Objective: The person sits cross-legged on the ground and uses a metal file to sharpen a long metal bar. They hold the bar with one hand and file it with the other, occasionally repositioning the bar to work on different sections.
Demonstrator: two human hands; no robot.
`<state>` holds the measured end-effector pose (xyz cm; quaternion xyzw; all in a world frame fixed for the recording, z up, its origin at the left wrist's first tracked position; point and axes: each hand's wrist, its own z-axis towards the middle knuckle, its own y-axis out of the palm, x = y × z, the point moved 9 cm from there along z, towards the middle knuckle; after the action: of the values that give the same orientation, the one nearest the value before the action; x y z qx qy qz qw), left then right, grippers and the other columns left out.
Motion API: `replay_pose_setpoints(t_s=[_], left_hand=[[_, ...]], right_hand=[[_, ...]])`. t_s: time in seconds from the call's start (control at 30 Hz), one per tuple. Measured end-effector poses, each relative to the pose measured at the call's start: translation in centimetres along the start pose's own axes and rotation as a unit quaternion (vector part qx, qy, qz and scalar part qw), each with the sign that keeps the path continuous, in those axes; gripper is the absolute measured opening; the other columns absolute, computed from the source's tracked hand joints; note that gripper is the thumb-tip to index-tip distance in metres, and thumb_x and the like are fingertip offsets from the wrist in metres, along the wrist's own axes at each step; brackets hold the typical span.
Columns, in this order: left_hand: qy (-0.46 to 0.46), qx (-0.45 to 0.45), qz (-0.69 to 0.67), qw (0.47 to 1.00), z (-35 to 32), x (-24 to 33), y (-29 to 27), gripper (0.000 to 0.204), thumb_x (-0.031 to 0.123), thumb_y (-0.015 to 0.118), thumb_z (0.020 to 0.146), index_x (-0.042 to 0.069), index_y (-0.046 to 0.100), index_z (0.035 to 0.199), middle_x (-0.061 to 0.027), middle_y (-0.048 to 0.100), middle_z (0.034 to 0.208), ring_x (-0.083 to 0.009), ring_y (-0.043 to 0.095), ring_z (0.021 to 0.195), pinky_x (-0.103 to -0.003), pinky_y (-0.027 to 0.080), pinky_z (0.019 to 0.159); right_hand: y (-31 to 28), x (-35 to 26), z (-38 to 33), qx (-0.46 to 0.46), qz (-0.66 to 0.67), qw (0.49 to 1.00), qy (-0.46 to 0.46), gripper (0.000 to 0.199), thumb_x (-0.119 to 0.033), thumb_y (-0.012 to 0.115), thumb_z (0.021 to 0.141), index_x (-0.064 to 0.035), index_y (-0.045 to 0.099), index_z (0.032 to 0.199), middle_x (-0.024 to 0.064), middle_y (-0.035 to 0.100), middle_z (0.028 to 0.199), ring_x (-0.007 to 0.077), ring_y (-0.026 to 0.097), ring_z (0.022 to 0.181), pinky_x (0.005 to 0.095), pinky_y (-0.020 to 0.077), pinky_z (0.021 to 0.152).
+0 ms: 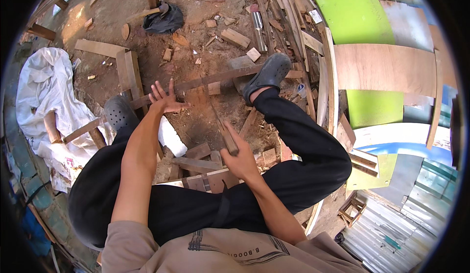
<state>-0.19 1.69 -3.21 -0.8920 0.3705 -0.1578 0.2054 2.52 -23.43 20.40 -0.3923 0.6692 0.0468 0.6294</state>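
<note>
A long, narrow wooden strip [220, 76] runs crosswise in front of me, with my grey clogs [269, 75] at it on both sides. My left hand [165, 99] reaches over the strip, fingers spread and palm down; whether it presses on the wood is hard to tell. Closed around the wooden handle of a handsaw [228, 140] is my right hand [241, 156]. The thin blade shows nearly edge-on and points away from me, its far end meeting the strip between my feet.
Wood blocks [236, 37] and offcuts litter the dirt floor. A hammer [142, 13] lies by a black plastic bag [164, 21]. White cloth [46, 89] is heaped at left. Long planks [330, 77] and painted boards [362, 9] line the right side.
</note>
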Motion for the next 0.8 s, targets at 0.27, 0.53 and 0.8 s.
replay_pose_setpoints(t_s=[0.27,0.53,0.8], left_hand=[[0.015,-0.002,-0.003,1.0,0.0,0.3,0.4,0.143,0.09,0.063,0.066,0.024,-0.026,0.158,-0.0343,-0.038,0.153,-0.05,-0.038,0.141,-0.069,-0.007,0.113],[-0.002,-0.005,0.008,1.0,-0.1,0.8,0.1,0.143,0.089,0.065,0.066,0.025,-0.025,0.158,-0.0345,-0.039,0.152,-0.0498,-0.039,0.14,-0.068,-0.007,0.113],[-0.003,-0.001,0.007,1.0,0.1,-0.1,0.1,0.141,0.087,0.065,0.068,0.025,-0.024,0.158,-0.0348,-0.037,0.153,-0.0509,-0.037,0.141,-0.069,-0.006,0.113]], right_hand=[[3.1,4.2,6.1,-0.061,0.038,0.981,0.178,0.069,-0.009,0.06,0.084,-0.0065,0.044,0.151,0.0279,0.062,0.132,0.0389,0.062,0.122,0.0377,0.0475,0.1],[0.2,0.0,4.1,-0.059,-0.005,0.987,0.149,0.067,-0.01,0.06,0.085,-0.0046,0.045,0.15,0.0287,0.067,0.117,0.0294,0.068,0.107,0.0361,0.05,0.093],[-1.4,0.9,-0.2,-0.065,0.047,0.988,0.135,0.067,-0.011,0.061,0.084,-0.0023,0.046,0.148,0.0297,0.065,0.125,0.0387,0.063,0.12,0.0386,0.0473,0.1]])
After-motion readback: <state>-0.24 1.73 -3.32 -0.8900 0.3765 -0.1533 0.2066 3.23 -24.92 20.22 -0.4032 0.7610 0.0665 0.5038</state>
